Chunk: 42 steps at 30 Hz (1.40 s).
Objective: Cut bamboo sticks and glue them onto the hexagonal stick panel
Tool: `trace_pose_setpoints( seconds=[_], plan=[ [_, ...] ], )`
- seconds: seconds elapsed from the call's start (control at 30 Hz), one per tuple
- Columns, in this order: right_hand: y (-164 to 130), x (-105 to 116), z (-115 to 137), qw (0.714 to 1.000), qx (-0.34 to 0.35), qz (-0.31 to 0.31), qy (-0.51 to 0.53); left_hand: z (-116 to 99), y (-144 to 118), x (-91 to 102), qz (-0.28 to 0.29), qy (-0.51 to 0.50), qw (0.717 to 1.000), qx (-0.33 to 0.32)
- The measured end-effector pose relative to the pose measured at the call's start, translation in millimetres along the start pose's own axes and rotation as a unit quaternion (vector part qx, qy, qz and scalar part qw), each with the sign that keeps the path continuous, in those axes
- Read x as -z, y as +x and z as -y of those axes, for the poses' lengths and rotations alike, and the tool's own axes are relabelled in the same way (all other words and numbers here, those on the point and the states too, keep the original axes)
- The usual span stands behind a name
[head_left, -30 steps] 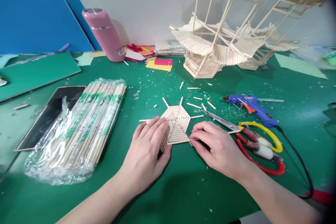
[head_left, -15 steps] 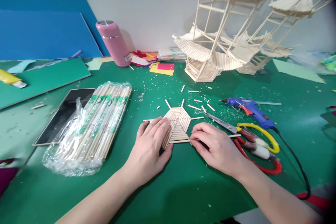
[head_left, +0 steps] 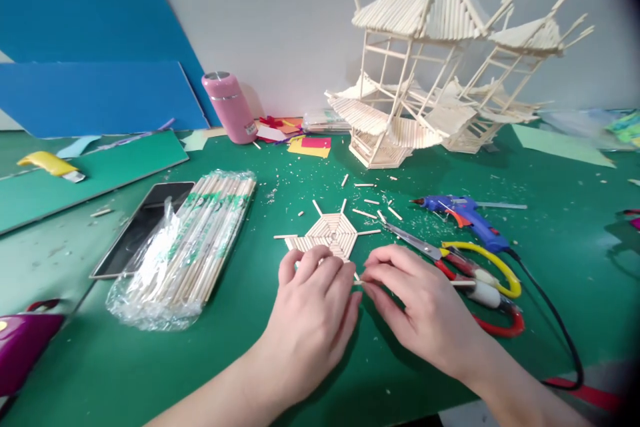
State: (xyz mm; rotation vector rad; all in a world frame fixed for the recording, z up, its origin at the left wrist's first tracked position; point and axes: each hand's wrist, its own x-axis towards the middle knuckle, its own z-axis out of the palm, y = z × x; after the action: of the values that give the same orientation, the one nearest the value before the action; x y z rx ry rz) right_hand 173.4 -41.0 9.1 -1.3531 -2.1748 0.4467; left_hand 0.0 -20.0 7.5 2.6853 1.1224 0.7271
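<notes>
A web-like panel of thin wooden sticks (head_left: 331, 230) lies flat on the green table, with spokes poking past its edge. My left hand (head_left: 313, 310) is bent over the panel's near side and hides part of it. Its thumb and forefinger close around the left part of a thin wooden stick (head_left: 463, 283). Farther along, my right hand (head_left: 417, 303) pinches the same stick between thumb and fingers, and its right end sticks out beyond that hand. The stick lies by the tip of the panel's near right spoke.
Right of the panel are scissors (head_left: 415, 240) with red and yellow handles and a blue glue gun (head_left: 465, 210). Bagged sticks (head_left: 205, 247) partly cover a black tablet-like slab (head_left: 135, 233) at left. A stick-built pavilion model (head_left: 395, 100) and pink flask (head_left: 230, 110) stand behind.
My left hand has slid right and nearer, from lying on the panel's left side to curling at the stick. The stick has shifted a little away from the panel's near edge. The view has tilted up.
</notes>
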Motion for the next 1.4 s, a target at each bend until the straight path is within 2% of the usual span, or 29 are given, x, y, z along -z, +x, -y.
trace_pose_setpoints(
  seconds=[0.2, 0.4, 0.5, 0.57, 0.63, 0.7, 0.77, 0.83, 0.87, 0.97, 1.07, 1.23, 1.33, 1.4],
  plan=[
    [-2.8, 0.1, -1.9, 1.0, 0.006, -0.024, 0.006, -6.3, 3.3, -7.9, 0.054, 0.01, 0.998, 0.012],
    [-8.8, 0.8, -3.3, 1.0, -0.003, -0.014, 0.007, -5.9, 5.5, -11.8, 0.111, 0.01, 0.994, -0.017],
    [-10.5, 4.2, -1.9, 1.0, -0.001, -0.012, 0.001, -5.9, 6.0, -14.3, 0.112, -0.015, 0.993, -0.034],
    [-14.1, 11.2, -3.7, 0.999, -0.001, -0.048, -0.018, -3.6, 5.6, -15.6, 0.098, -0.042, 0.993, -0.042],
    [-22.9, 21.9, -10.7, 0.99, -0.02, -0.13, -0.049, 1.0, 5.3, -15.4, 0.059, -0.08, 0.995, -0.029],
    [-38.4, 33.2, -24.6, 0.97, -0.071, -0.221, -0.074, 7.9, 5.1, -13.5, -0.007, -0.127, 0.992, 0.018],
    [-58.7, 41.4, -44.2, 0.956, -0.15, -0.241, -0.081, 15.9, 5.1, -10.6, -0.071, -0.169, 0.979, 0.088],
    [-79.7, 44.3, -65.4, 0.945, -0.229, -0.2, -0.119, 23.7, 4.9, -7.9, -0.107, -0.205, 0.96, 0.16],
    [-88.8, 44.0, -75.0, 0.945, -0.25, -0.149, -0.145, 27.1, 4.8, -7.0, -0.118, -0.226, 0.947, 0.194],
    [-105.2, 40.0, -93.8, 0.954, -0.227, -0.037, -0.193, 34.7, 4.1, -7.4, -0.142, -0.322, 0.893, 0.279],
    [-104.4, 37.7, -98.3, 0.954, -0.207, -0.004, -0.215, 39.0, 2.9, -10.0, -0.161, -0.399, 0.845, 0.318],
    [-93.5, 42.0, -100.6, 0.948, -0.231, 0.015, -0.218, 40.7, 0.3, -10.5, -0.168, -0.417, 0.831, 0.328],
    [-87.4, 44.9, -97.0, 0.959, -0.236, 0.016, -0.156, 39.2, -0.3, -8.7, -0.156, -0.418, 0.833, 0.328],
    [-78.9, 43.8, -86.1, 0.973, -0.21, -0.001, -0.096, 37.7, 0.1, -7.8, -0.15, -0.419, 0.835, 0.325]
  ],
)
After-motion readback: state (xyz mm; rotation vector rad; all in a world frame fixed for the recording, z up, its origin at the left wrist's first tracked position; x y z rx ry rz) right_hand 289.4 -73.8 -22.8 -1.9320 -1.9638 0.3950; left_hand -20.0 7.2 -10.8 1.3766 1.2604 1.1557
